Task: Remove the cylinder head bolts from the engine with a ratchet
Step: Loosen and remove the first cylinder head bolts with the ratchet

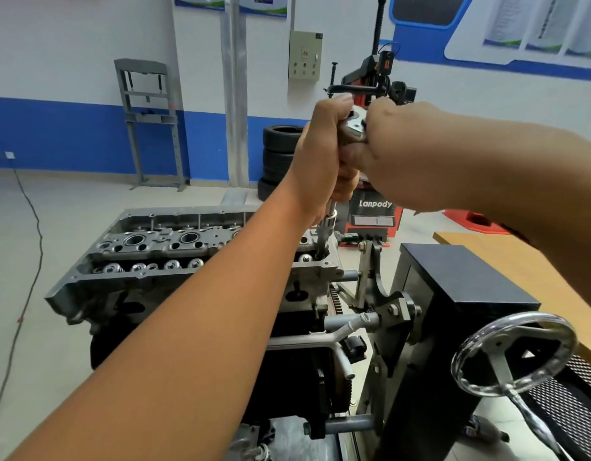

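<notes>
Workshop floor lies beneath the engine on its stand, where the ratchet is gripped by the left hand and right hand, fingers curled, and should be kept plumb over the end bolt hole.

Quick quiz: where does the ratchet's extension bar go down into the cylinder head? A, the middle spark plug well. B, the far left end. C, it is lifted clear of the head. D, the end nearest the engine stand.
D: the extension bar drops from the ratchet, gripped by both hands, into the cylinder head at its stand-side end.
</notes>
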The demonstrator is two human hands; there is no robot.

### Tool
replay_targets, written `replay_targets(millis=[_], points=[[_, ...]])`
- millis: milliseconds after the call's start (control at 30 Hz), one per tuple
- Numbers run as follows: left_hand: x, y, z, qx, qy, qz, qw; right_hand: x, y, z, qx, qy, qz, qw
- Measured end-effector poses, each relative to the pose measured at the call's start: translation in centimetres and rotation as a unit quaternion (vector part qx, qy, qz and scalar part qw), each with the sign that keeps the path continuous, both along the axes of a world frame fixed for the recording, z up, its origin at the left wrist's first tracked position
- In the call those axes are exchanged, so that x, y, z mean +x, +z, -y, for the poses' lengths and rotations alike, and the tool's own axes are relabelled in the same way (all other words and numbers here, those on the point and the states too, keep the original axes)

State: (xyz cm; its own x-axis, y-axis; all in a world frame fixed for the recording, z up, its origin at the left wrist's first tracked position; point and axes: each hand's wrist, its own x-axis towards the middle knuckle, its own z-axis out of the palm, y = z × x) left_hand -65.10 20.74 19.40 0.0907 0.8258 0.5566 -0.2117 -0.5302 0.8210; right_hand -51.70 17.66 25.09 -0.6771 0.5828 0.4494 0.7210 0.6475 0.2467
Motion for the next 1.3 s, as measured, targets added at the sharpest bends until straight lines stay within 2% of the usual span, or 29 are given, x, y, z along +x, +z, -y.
replay_targets(millis=[100, 267, 500, 633, 767, 867, 967, 1100, 1300], points=[[0.4, 0.1, -0.3, -0.014, -0.002, -0.006, 1.000, 0.7, 0.6, -0.5, -0.015, -0.007, 0.002, 1.000], [0.5, 0.2, -0.3, -0.004, 0.011, 0.006, 1.000, 0.7, 1.6, -0.8, 0.011, 0.000, 0.035, 0.999], [-0.4, -0.4, 0.3, 0.034, 0.066, 0.060, 0.995, -0.8, 1.0, -0.6, 0.015, 0.046, -0.010, 0.999], [-0.2, -0.2, 0.4, 0.035, 0.072, 0.031, 0.996, -0.5, 0.7, 0.2, 0.040, -0.018, 0.019, 0.999], [1.1, -0.3, 0.3, 0.067, 0.080, 0.021, 0.994, 0.5, -1.2, 0.8, 0.082, -0.100, -0.040, 0.991], [1.5, -0.1, 0.2, 0.073, 0.062, 0.006, 0.995, 1.1, -2.1, 0.6, 0.045, -0.111, -0.066, 0.991], [1.1, 0.4, -0.2, 0.029, 0.053, -0.036, 0.998, 1.2, -1.3, -0.2, 0.012, -0.113, -0.076, 0.991], [0.2, 0.7, -0.7, -0.005, 0.032, -0.050, 0.998, 1.0, 0.0, -1.7, -0.029, -0.073, -0.084, 0.993], [-0.5, 0.4, -0.5, 0.001, 0.005, -0.057, 0.998, 2.1, 0.8, -3.0, 0.015, 0.045, -0.060, 0.997]])
